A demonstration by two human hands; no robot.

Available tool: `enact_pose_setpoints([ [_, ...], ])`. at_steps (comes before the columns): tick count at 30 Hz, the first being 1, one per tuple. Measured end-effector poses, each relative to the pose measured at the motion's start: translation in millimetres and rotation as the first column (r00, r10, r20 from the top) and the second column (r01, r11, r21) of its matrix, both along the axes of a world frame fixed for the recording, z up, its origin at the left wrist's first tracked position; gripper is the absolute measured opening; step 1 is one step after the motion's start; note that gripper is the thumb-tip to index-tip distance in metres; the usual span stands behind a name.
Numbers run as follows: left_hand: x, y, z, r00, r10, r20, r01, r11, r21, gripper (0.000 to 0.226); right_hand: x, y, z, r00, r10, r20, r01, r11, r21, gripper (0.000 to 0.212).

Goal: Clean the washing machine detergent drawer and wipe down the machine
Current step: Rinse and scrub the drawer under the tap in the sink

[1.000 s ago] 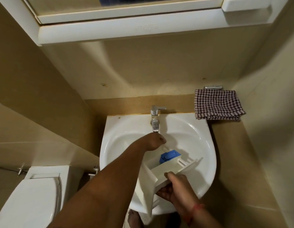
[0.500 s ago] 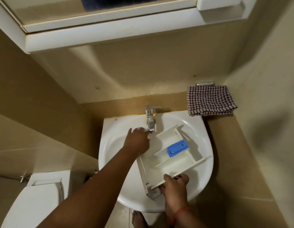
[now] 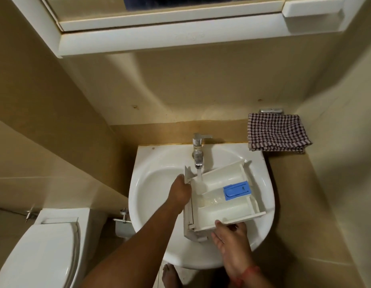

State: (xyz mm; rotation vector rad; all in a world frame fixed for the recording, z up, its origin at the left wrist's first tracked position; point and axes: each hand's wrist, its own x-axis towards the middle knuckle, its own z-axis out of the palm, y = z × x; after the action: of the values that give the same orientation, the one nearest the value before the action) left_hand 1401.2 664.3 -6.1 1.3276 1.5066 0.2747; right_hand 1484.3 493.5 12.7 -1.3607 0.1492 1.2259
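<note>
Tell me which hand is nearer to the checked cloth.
Right. The right hand grips the detergent drawer's near edge, below and a little left of the checked cloth. The left hand holds the drawer's left end, farther away across the sink.

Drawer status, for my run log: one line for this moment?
drawer: in sink | tap: running into it | left hand: holds side | right hand: holds front

The scene was lit dimly and warmly from above. A broad curved shadow was cast on the wall below the cabinet [image 3: 180, 36]. The white sink [image 3: 151, 183] was rendered brightest, with soft sheen at its upper rim. Straight edges were bowed by wide-angle distortion toward the frame borders. Mild softness and compression noise were noted throughout; the lower corners were darkest.
</note>
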Motion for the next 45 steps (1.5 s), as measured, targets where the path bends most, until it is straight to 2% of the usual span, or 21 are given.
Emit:
enact_pose_setpoints([
  [3, -4, 0, 0, 0.999, 0.03, 0.032, -0.031, 1.0, 0.004, 0.025, 11, -2, 1, 0.999, -0.01, 0.054, 0.009, 0.999, 0.035, 0.041],
  [7, -8, -2, -2, 0.996, 0.034, 0.084, -0.033, 0.999, -0.013, 0.031, 16, -7, 14, 0.976, 0.022, 0.217, -0.041, 0.996, 0.084, 0.047],
  [13, -3, -5, -3, 0.981, -0.04, 0.19, 0.05, 0.998, -0.048, 0.026, 3, -14, 30, 0.886, 0.093, 0.455, -0.097, 0.995, -0.015, 0.076],
  [23, 9, 13, -7, 0.98, -0.089, 0.177, 0.091, 0.996, -0.003, 0.029, -16, -12, 14, 0.894, 0.033, 0.448, -0.016, 0.999, -0.041, 0.092],
  [27, 7, 13, -9, 0.976, -0.053, 0.211, 0.071, 0.994, -0.082, 0.03, -22, -17, 2, 0.778, 0.055, 0.626, -0.02, 0.998, -0.064, 0.095],
  [30, 8, 13, -4, 0.972, -0.039, 0.232, 0.069, 0.99, -0.122, 0.031, -21, -20, -2, 0.739, 0.092, 0.667, -0.028, 0.994, -0.105, 0.096],
  [34, 0, 15, -3, 0.965, -0.105, 0.242, 0.142, 0.979, -0.145, 0.045, -11, -24, 1, 0.873, 0.056, 0.485, -0.011, 0.995, -0.095, 0.084],
  [38, -6, 13, 11, 0.958, -0.23, 0.169, 0.25, 0.962, -0.107, 0.053, -9, -32, -10, 0.972, -0.008, 0.234, 0.03, 0.995, -0.091, 0.058],
  [42, -16, 7, 20, 0.965, -0.253, 0.074, 0.255, 0.966, -0.028, 0.049, -15, -31, -10, 0.986, -0.148, -0.082, 0.145, 0.989, -0.042, 0.053],
  [45, -28, 9, 15, 0.979, -0.205, -0.008, 0.206, 0.978, 0.045, 0.05, -14, -27, -13, 0.981, -0.074, -0.18, 0.07, 0.997, -0.031, 0.042],
])
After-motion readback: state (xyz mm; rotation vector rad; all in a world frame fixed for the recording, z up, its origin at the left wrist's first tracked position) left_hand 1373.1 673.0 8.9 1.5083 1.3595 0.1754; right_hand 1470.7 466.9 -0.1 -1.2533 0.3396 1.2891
